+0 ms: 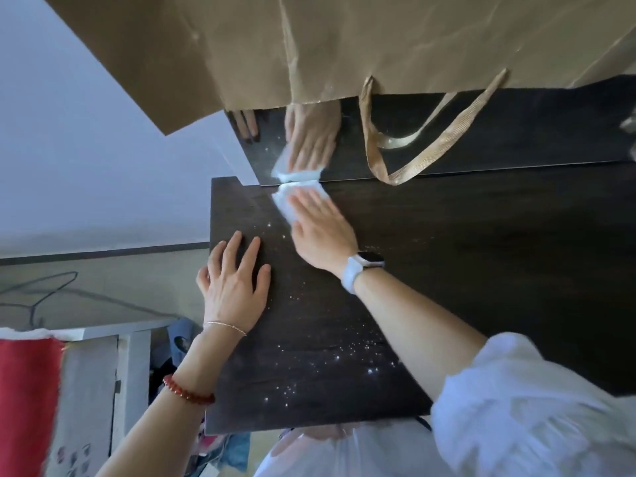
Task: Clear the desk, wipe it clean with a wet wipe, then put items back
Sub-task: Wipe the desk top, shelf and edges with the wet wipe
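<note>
Two hands work the dark desk in the head view, and the step in hand looks like the wiping. The right hand lies flat, fingers straight and together, pressing the white wipe under its fingertips against the desk's far edge at 12 o'clock, where a mirror doubles both. The left hand rests at 9 o'clock, palm down, fingers spread, holding nothing. White specks dot the wood from centre toward 6 o'clock. A paper bag hangs at 12 o'clock, its handle touching the desk. The next move likely calls for drawing the wipe back toward 6 o'clock across the specks.
</note>
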A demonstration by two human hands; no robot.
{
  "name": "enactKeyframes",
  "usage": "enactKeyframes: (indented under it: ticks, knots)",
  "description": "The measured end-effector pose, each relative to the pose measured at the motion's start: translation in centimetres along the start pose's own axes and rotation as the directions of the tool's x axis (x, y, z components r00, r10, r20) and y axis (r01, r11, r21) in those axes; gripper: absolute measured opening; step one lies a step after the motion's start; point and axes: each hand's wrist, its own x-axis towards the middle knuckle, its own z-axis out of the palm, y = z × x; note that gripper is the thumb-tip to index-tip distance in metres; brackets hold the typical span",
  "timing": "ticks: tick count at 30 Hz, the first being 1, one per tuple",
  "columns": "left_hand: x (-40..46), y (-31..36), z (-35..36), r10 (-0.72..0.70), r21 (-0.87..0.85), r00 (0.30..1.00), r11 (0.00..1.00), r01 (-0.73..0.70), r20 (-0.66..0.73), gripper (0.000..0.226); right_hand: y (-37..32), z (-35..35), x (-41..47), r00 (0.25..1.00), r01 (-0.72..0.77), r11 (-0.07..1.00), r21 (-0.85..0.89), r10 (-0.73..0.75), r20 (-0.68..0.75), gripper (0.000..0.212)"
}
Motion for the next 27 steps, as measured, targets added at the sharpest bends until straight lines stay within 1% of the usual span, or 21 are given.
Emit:
enactKeyframes:
  ticks: [1, 3, 4, 6, 7, 8, 9, 10, 12, 13, 16, 18, 20, 21, 22, 24, 25, 26, 27]
  knots:
    - [0.0, -0.6, -0.2, -0.017, -0.013, 1.0, 1.0, 0.017, -0.008, 0.049, 1.7, -0.4, -0.6, 0.999, -0.046, 0.998, -0.034, 0.046, -0.006, 0.049]
    - [0.1, -1.5, -0.3, -0.061, -0.017, 0.998, 0.998, 0.061, -0.004, 0.048, 5.6, -1.1, -2.4, 0.968, -0.246, 0.963, -0.108, 0.238, -0.08, 0.06]
    - [0.0, -2.0, -0.4, -0.088, -0.018, 0.996, 0.996, 0.088, 0.004, 0.05, 7.0, -1.5, -3.3, 0.934, -0.351, 0.928, -0.123, 0.337, -0.119, 0.064]
    - [-0.1, -2.7, -0.3, -0.128, -0.034, 0.991, 0.991, 0.129, 0.027, 0.054, 7.4, -1.9, -3.6, 0.855, -0.514, 0.854, -0.08, 0.502, -0.129, 0.07]
    - [-0.1, -3.0, -0.2, -0.13, -0.05, 0.991, 0.99, 0.132, 0.043, 0.055, 6.6, -1.7, -3.1, 0.826, -0.559, 0.828, -0.05, 0.551, -0.119, 0.066]
    - [-0.3, -3.3, -0.3, -0.124, -0.07, 0.99, 0.989, 0.128, 0.06, 0.056, 5.0, -1.2, -2.3, 0.812, -0.58, 0.814, -0.033, 0.574, -0.104, 0.06]
    - [-0.3, -3.5, -0.3, -0.114, -0.091, 0.991, 0.988, 0.121, 0.073, 0.055, 3.2, -0.5, -1.5, 0.819, -0.572, 0.82, -0.026, 0.569, -0.081, 0.054]
    - [-0.2, -3.8, -0.3, -0.107, -0.108, 0.991, 0.988, 0.115, 0.077, 0.055, 1.2, 0.4, -0.7, 0.85, -0.526, 0.85, -0.022, 0.525, -0.051, 0.053]
    - [-0.1, -4.2, -0.4, -0.084, -0.127, 0.994, 0.987, 0.094, 0.076, 0.053, -2.8, 2.3, 0.1, 0.932, -0.362, 0.932, -0.01, 0.362, 0.018, 0.054]
    - [0.0, -4.4, -0.4, -0.072, -0.136, 0.995, 0.987, 0.081, 0.073, 0.053, -4.7, 3.1, 0.7, 0.96, -0.274, 0.962, 0.006, 0.274, 0.052, 0.053]
    - [0.0, -5.2, -0.6, -0.037, -0.161, 0.996, 0.986, 0.05, 0.083, 0.052, -7.9, 3.7, 3.6, 0.994, -0.075, 0.997, 0.033, 0.071, 0.088, 0.044]
    - [0.0, -5.5, -0.8, -0.014, -0.171, 0.996, 0.985, 0.029, 0.089, 0.051, -7.6, 3.2, 4.6, 0.988, 0.038, 0.997, 0.063, -0.047, 0.148, 0.042]
    - [-0.1, -5.9, -0.8, 0.003, -0.194, 0.996, 0.981, 0.015, 0.093, 0.05, -5.4, 2.4, 4.4, 0.965, 0.122, 0.984, 0.126, -0.147, 0.217, 0.043]
    - [-0.2, -6.0, -0.9, 0.012, -0.204, 0.996, 0.979, 0.006, 0.089, 0.053, -4.1, 2.0, 3.9, 0.96, 0.137, 0.982, 0.127, -0.163, 0.226, 0.043]
    - [-0.3, -6.2, -0.8, 0.019, -0.206, 0.996, 0.979, -0.001, 0.086, 0.056, -3.1, 1.6, 3.4, 0.965, 0.126, 0.987, 0.101, -0.145, 0.219, 0.043]
    - [-0.8, -6.7, -0.7, 0.03, -0.206, 0.996, 0.978, -0.013, 0.081, 0.059, -2.3, 1.4, 1.3, 0.967, 0.074, 0.997, -0.005, -0.07, 0.244, 0.048]
    - [-1.2, -7.0, -0.7, 0.038, -0.216, 0.996, 0.976, -0.021, 0.075, 0.061, -2.5, 1.7, -0.6, 0.957, 0.103, 0.993, -0.05, -0.085, 0.278, 0.053]
    - [-1.5, -7.4, -0.6, 0.046, -0.233, 0.997, 0.972, -0.03, 0.065, 0.063, -3.1, 1.9, -2.7, 0.937, 0.195, 0.979, -0.054, -0.169, 0.307, 0.055]
    - [-1.9, -7.8, -0.6, 0.052, -0.251, 0.997, 0.967, -0.037, 0.051, 0.066, -3.9, 2.0, -5.0, 0.896, 0.314, 0.949, -0.016, -0.291, 0.335, 0.055]
